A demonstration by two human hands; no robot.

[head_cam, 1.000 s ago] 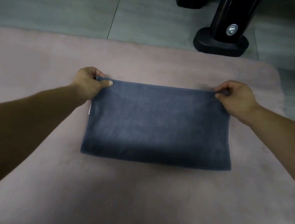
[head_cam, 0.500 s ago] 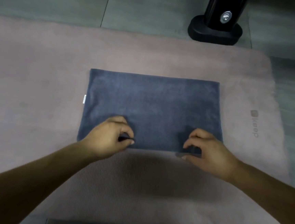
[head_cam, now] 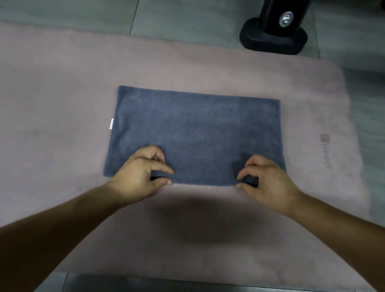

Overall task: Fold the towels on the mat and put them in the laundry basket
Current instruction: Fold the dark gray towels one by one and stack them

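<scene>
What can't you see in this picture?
Head view:
- Laundry basket: nowhere in frame.
- Black stand: top cut off by the upper edge.
- White tag on the towel: too small to read.
- Parts of the towel's near edge: covered by the left hand and right hand pinching it.

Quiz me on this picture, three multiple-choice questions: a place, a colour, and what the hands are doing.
1. Where on the folded grey-blue terry towel is the small white tag? A left edge; B right edge; C far edge.
2. Colour of the ribbed mat? A green; B dusty pink; C yellow.
3. The left hand and right hand? A lie flat; B pinch the towel's near edge; C hold a basket.
A, tag juts left; B, pink all round; B, fingers and thumbs close on that edge.
</scene>
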